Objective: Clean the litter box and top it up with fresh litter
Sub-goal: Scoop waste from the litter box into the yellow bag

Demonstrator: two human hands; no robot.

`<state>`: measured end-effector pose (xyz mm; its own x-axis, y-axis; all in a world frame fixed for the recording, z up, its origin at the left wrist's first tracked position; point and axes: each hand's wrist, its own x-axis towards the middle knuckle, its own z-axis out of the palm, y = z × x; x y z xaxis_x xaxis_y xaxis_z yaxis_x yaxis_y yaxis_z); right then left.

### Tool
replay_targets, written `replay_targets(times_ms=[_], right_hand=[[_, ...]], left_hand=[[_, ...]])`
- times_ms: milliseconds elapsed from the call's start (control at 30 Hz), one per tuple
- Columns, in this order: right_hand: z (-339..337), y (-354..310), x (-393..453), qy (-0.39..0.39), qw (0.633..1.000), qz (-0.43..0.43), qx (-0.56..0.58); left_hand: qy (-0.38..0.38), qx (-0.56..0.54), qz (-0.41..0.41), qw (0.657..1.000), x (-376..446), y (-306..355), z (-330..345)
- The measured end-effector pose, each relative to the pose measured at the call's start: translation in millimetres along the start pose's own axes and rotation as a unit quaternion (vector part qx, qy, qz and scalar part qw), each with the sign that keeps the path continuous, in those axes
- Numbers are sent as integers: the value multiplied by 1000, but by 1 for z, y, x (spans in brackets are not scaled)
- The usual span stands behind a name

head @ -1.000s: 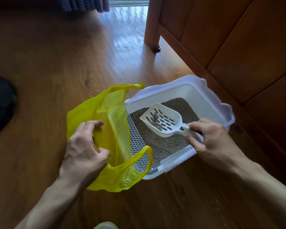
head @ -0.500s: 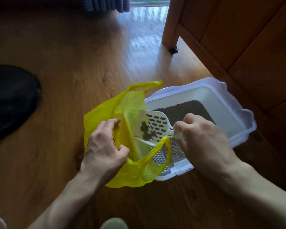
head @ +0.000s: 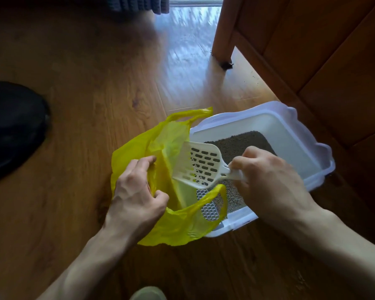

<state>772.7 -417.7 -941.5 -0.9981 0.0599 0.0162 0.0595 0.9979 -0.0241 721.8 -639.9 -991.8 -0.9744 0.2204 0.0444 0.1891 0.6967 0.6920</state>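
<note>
A white litter box with grey litter sits on the wooden floor beside a wooden cabinet. A yellow plastic bag lies against its left end, partly draped over the box's grid step. My left hand grips the bag's rim and holds its mouth apart. My right hand grips the handle of a white slotted scoop. The scoop is tilted with its front edge down inside the bag's mouth, and its blade looks empty.
A wooden cabinet with a leg stands close behind and right of the box. A black rounded object lies on the floor at far left. A grey curtain hem hangs at the top. Something pale shows at the bottom edge.
The scoop moved left from over the litter into the bag's mouth and tipped; the dark clumps on it are gone from the blade. My left hand kept hold of the bag.
</note>
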Motion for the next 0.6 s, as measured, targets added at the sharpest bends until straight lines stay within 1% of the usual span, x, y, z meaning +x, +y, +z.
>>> replay_targets(times_ms=[133, 267, 333, 467, 600], right_hand=[[-4, 22, -4, -17, 998, 38, 46], [-5, 39, -5, -49, 995, 81, 27], [-2, 46, -2, -80, 991, 106, 10], [10, 56, 9, -165, 974, 152, -19], [26, 57, 23, -198, 965, 167, -28]], left_hand=[[5, 0, -5, 1000, 4, -1, 0], [11, -2, -20, 1000, 8, -4, 2], [16, -1, -32, 999, 11, -5, 3], [11, 3, -36, 999, 12, -3, 7], [3, 8, -37, 999, 14, -6, 9]])
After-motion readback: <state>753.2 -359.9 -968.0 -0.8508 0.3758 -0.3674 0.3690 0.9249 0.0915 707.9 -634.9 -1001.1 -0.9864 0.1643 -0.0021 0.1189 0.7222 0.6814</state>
